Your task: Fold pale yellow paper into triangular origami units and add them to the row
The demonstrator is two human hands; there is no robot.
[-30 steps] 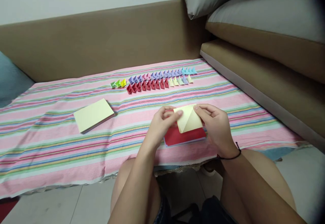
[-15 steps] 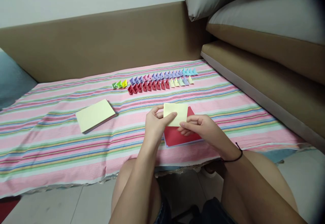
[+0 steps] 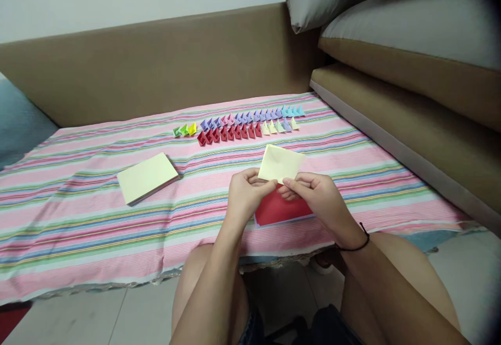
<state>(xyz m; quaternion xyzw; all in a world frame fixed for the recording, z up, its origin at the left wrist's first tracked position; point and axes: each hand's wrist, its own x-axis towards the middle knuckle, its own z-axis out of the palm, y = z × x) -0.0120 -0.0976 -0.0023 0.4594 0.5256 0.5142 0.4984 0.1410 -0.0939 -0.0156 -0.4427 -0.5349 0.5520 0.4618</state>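
A small sheet of pale yellow paper [image 3: 281,163] is held up between both hands, tilted with its right side lower. My left hand [image 3: 248,191] pinches its lower left part, thumb in front and fingers behind. My right hand [image 3: 315,191] pinches the bottom edge, its thumb close beside the left thumb. Below the hands lies a red sheet of paper [image 3: 279,212] on top of a lilac one, partly hidden by the hands.
Several small folded paper boats [image 3: 230,132] in red, purple, blue, green and yellow stand in rows at the back. A stack of pale yellow paper [image 3: 147,178] lies left on the striped cloth [image 3: 97,230]. Cushions [image 3: 410,26] are piled at the right.
The yellow paper has been raised and turned clockwise. Both thumbs have come together at its bottom edge; the left thumb has left the middle of the sheet.
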